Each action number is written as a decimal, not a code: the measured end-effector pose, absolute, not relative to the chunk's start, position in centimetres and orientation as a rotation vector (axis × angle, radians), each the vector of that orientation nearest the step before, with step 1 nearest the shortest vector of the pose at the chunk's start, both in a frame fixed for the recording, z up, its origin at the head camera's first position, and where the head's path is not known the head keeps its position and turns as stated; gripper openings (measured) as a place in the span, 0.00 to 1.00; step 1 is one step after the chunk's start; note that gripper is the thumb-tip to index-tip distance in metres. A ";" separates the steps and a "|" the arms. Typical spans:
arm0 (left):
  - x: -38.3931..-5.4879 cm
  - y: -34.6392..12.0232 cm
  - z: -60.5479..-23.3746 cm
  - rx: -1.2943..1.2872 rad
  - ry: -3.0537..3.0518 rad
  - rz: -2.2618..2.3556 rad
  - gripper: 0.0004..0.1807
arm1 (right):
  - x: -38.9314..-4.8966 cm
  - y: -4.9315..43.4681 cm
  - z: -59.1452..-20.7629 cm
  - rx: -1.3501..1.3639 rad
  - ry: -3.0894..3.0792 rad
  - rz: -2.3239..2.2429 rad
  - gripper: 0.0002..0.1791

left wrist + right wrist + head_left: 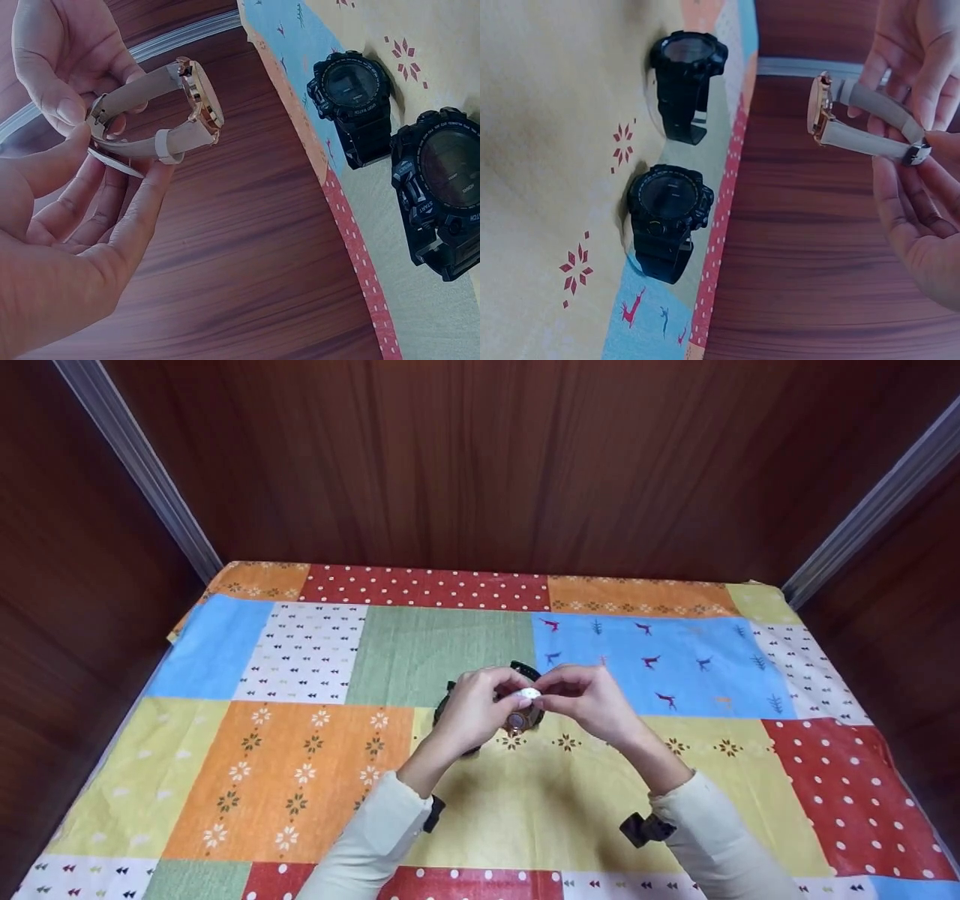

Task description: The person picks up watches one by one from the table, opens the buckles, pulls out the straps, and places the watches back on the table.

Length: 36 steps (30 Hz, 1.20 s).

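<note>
A wristwatch (pixel 148 87) with a pale strap and a rose-gold case is held up above the table between both hands. Its strap forms a loop, and the dark buckle (pixel 916 154) sits at the end away from the case. My left hand (pixel 480 701) pinches the strap near the buckle between thumb and fingers. From the other side, my right hand (pixel 596 705) grips the same buckle end with thumb and fingertips. The case (pixel 204 94) juts out free of the fingers. In the head view the hands hide most of the watch.
Two black digital watches stand on the table beneath the hands, one to the right (pixel 669 201) and another to the left (pixel 688 69). A patchwork-print tablecloth (pixel 300 780) covers the table. Brown wood-grain panels (pixel 480 465) enclose its back and sides.
</note>
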State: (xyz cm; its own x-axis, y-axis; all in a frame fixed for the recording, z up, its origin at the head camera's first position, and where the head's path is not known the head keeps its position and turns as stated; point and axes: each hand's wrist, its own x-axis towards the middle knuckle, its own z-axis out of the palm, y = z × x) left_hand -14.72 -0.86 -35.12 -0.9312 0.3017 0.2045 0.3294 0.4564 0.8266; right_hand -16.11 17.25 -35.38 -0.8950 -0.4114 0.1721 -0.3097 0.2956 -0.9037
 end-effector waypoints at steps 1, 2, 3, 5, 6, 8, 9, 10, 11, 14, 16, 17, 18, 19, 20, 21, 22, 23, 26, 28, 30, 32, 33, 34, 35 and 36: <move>-14.7 -0.9 -35.1 -0.573 -2.656 -1.526 0.04 | -16.1 17.3 -35.4 -0.690 2.452 -1.686 0.08; -14.7 -0.9 -35.1 -0.569 -2.657 -1.531 0.04 | -16.1 17.3 -35.4 -0.695 2.450 -1.695 0.07; -14.7 -0.9 -35.1 -0.565 -2.657 -1.535 0.04 | -16.1 17.3 -35.4 -0.701 2.450 -1.702 0.07; -14.7 -1.0 -35.1 -0.559 -2.659 -1.536 0.04 | -16.1 17.4 -35.3 -0.711 2.445 -1.714 0.07; -14.7 -1.0 -35.1 -0.558 -2.657 -1.537 0.04 | -16.1 17.4 -35.3 -0.719 2.445 -1.716 0.07; -14.7 -1.0 -35.2 -0.560 -2.658 -1.547 0.04 | -16.1 17.5 -35.4 -0.725 2.442 -1.712 0.07; -14.7 -1.1 -35.2 -0.563 -2.658 -1.550 0.04 | -16.1 17.6 -35.4 -0.726 2.442 -1.710 0.07; -14.7 -1.1 -35.2 -0.565 -2.660 -1.552 0.04 | -16.1 17.6 -35.4 -0.724 2.437 -1.713 0.08; -14.7 -1.1 -35.3 -0.569 -2.660 -1.556 0.04 | -16.1 17.7 -35.4 -0.723 2.433 -1.714 0.08; -14.7 -1.1 -35.3 -0.574 -2.664 -1.566 0.04 | -16.1 17.8 -35.5 -0.709 2.424 -1.716 0.07; -14.7 -1.0 -35.3 -0.575 -2.670 -1.552 0.04 | -16.1 17.8 -35.6 -0.708 2.418 -1.709 0.08; -14.7 -1.0 -35.3 -0.575 -2.674 -1.540 0.04 | -16.1 17.9 -35.5 -0.706 2.415 -1.702 0.08; -14.7 -1.0 -35.2 -0.571 -2.681 -1.528 0.04 | -16.1 17.9 -35.5 -0.703 2.411 -1.695 0.08; -14.7 -0.9 -35.2 -0.569 -2.688 -1.515 0.04 | -16.1 17.9 -35.5 -0.701 2.406 -1.689 0.08; -14.7 -0.9 -35.1 -0.563 -2.697 -1.495 0.04 | -16.1 17.8 -35.4 -0.700 2.406 -1.679 0.08; -14.6 -0.9 -35.0 -0.559 -2.706 -1.472 0.04 | -16.1 17.8 -35.4 -0.702 2.408 -1.666 0.08; -14.6 -0.8 -34.9 -0.551 -2.717 -1.452 0.04 | -16.1 17.8 -35.3 -0.708 2.411 -1.653 0.08; -14.5 -0.8 -34.9 -0.549 -2.725 -1.433 0.04 | -16.1 17.7 -35.2 -0.713 2.420 -1.639 0.08; -14.4 -0.6 -34.6 -0.546 -2.739 -1.372 0.04 | -16.0 17.6 -35.1 -0.751 2.462 -1.593 0.08; -14.3 -0.6 -34.5 -0.548 -2.738 -1.341 0.05 | -16.0 17.5 -35.0 -0.768 2.480 -1.585 0.08; -14.3 -0.6 -34.5 -0.555 -2.725 -1.328 0.05 | -16.0 17.4 -35.0 -0.766 2.491 -1.591 0.08; -14.3 -0.6 -34.5 -0.563 -2.709 -1.335 0.04 | -16.0 17.4 -34.9 -0.744 2.484 -1.609 0.08; -14.3 -0.6 -34.6 -0.565 -2.702 -1.349 0.04 | -15.9 17.4 -34.9 -0.729 2.478 -1.618 0.08; -14.3 -0.7 -34.7 -0.565 -2.697 -1.370 0.04 | -15.9 17.5 -34.8 -0.713 2.475 -1.624 0.08; -14.4 -0.7 -34.7 -0.566 -2.692 -1.398 0.04 | -15.9 17.5 -34.8 -0.695 2.472 -1.630 0.08; -14.4 -0.7 -34.8 -0.569 -2.685 -1.425 0.04 | -15.9 17.6 -34.8 -0.676 2.465 -1.637 0.08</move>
State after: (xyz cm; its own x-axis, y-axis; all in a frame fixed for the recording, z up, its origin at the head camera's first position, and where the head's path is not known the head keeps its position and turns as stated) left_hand -14.38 -0.73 -34.77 -0.9311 0.2968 0.2119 0.3419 0.5080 0.7906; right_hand -15.91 17.56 -34.78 -0.8955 -0.4176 0.1535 -0.3036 0.3212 -0.8971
